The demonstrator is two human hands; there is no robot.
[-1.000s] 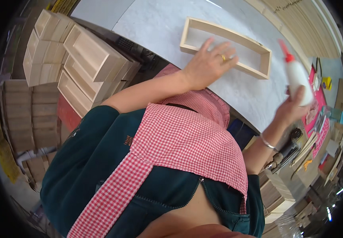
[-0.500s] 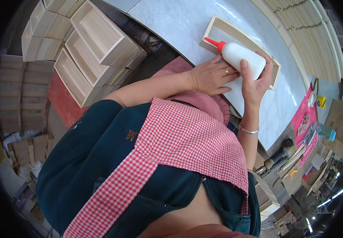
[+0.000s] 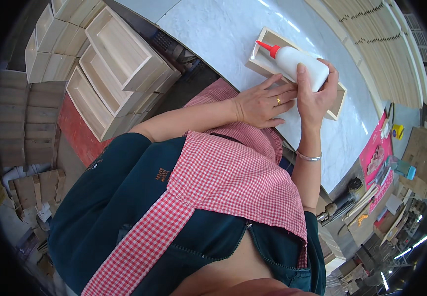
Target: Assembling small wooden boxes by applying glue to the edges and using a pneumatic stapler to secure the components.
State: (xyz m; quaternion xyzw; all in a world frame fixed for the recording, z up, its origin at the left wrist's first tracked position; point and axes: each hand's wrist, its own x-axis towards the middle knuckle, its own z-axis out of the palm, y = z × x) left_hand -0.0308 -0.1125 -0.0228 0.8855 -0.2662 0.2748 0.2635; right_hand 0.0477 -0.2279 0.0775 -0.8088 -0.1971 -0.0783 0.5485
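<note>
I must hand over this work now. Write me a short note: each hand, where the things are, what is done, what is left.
Right hand: grips the white glue bottle, red nozzle over the frame's left end.
Left hand: flat on the near edge of the wooden frame, touching the bottle.
The frame lies on the marble table.
Done: bottle is in position.
Left: whether any glue is laid cannot be seen; probably the gluing.

one glue bottle (image 3: 299,68). one open wooden frame (image 3: 267,44) on the table (image 3: 213,29). two hands: left hand (image 3: 262,102), right hand (image 3: 317,93). one ring (image 3: 278,100). one bracelet (image 3: 308,158). stacked wooden boxes (image 3: 110,59), at least five.
</note>
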